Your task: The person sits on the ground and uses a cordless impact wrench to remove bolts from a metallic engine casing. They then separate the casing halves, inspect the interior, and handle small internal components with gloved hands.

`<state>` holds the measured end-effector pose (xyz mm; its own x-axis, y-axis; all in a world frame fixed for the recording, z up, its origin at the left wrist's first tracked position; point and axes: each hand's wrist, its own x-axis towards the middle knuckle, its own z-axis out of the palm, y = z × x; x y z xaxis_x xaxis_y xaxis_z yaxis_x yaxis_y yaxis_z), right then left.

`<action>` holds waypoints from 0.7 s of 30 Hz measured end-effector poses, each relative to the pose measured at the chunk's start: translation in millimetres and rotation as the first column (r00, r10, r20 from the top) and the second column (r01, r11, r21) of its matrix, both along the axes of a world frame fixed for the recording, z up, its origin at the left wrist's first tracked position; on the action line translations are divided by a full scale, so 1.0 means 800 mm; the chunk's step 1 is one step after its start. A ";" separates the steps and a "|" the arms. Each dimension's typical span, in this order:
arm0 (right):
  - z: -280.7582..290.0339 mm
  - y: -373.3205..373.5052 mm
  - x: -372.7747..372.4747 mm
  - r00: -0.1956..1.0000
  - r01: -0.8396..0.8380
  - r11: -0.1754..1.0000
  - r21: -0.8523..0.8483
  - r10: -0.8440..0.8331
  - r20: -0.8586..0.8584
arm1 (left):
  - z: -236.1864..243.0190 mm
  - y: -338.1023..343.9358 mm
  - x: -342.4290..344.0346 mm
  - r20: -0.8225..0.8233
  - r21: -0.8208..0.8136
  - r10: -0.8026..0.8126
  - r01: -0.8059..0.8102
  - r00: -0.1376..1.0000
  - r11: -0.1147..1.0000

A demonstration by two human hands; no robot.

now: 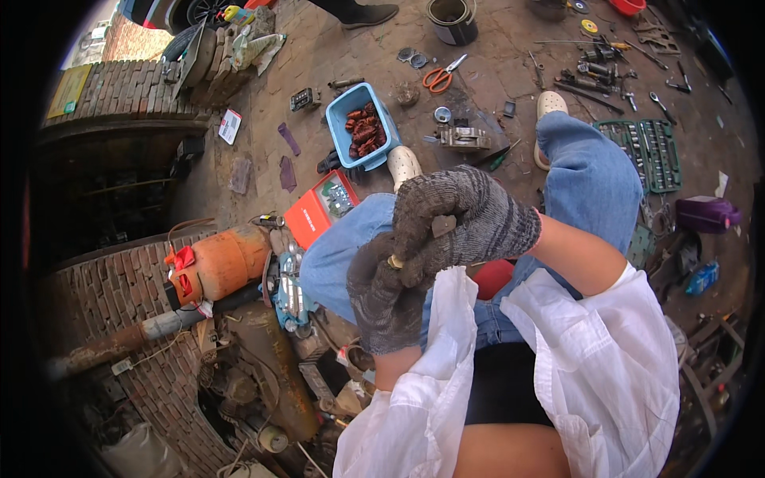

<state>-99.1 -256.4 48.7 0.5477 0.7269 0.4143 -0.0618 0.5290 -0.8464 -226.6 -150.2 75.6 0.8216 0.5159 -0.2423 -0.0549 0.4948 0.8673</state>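
From where I stand, the left hand (382, 291) and right hand (470, 215) are closed together, gripping a small brass-coloured part (395, 261) between them. Caution: thick, soiled gloves (498, 211) dull touch; the part could slip and drop.

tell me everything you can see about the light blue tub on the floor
The light blue tub is deep and roughly rectangular, with rounded corners and a raised rim; it looks like plastic. It stands upright and open on the brick floor, just beyond an open red box. Inside lies a heap of irregular reddish-brown pieces, leaving some of the inner wall bare. A cream shoe sits right by its near corner; whether they touch, I cannot tell.
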 end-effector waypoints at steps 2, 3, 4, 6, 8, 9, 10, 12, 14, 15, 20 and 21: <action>0.000 0.002 -0.001 1.000 0.006 1.000 0.007 -0.006 0.000 | 0.001 0.001 0.000 -0.035 -0.014 -0.014 0.013 0.999 1.000; 0.002 0.003 -0.001 1.000 -0.001 1.000 0.004 0.001 -0.004 | 0.001 0.004 -0.001 -0.027 -0.023 -0.038 0.038 0.999 0.999; 0.003 0.003 -0.001 1.000 -0.008 1.000 0.002 0.008 -0.008 | 0.001 0.008 -0.003 -0.019 -0.031 -0.064 0.063 0.998 0.998; 0.001 0.004 -0.003 0.999 -0.007 1.000 -0.008 0.007 -0.033 | -0.004 0.015 -0.005 -0.021 -0.057 -0.101 0.100 0.995 0.993; 0.000 0.004 -0.004 0.999 0.000 1.000 -0.020 -0.001 -0.033 | -0.006 0.018 -0.006 -0.046 -0.078 -0.117 0.114 0.992 0.990; 0.002 0.003 -0.003 1.000 0.007 1.000 -0.027 -0.008 -0.022 | -0.007 0.018 -0.005 -0.027 -0.089 -0.115 0.112 0.993 0.990; 0.002 0.003 -0.003 1.000 0.014 0.999 -0.034 -0.014 -0.010 | -0.008 0.017 -0.004 -0.009 -0.099 -0.113 0.111 0.994 0.989; 0.001 0.004 -0.002 0.999 0.042 0.998 -0.053 -0.041 0.029 | -0.010 0.014 -0.003 0.028 -0.112 -0.112 0.114 0.993 0.987; 0.001 0.004 -0.001 0.996 0.065 0.996 -0.063 -0.061 0.065 | -0.010 0.011 -0.002 0.065 -0.115 -0.112 0.119 0.992 0.986; 0.001 0.004 -0.001 0.994 0.073 0.995 -0.064 -0.068 0.080 | -0.010 0.012 -0.003 0.066 -0.113 -0.114 0.121 0.991 0.986; -0.008 0.005 -0.001 0.987 0.120 0.990 -0.079 -0.110 0.119 | -0.013 0.011 -0.002 0.071 -0.086 -0.125 0.131 0.990 0.988; -0.006 0.005 -0.001 0.989 0.112 0.989 -0.092 -0.101 0.109 | -0.013 0.010 -0.001 0.048 -0.067 -0.109 0.112 0.993 0.991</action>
<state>-99.9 -252.0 43.7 0.5818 0.7066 0.4028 0.0814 0.4422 -0.8932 -227.4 -142.0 65.2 0.8832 0.4047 -0.2372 -0.0338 0.5592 0.8283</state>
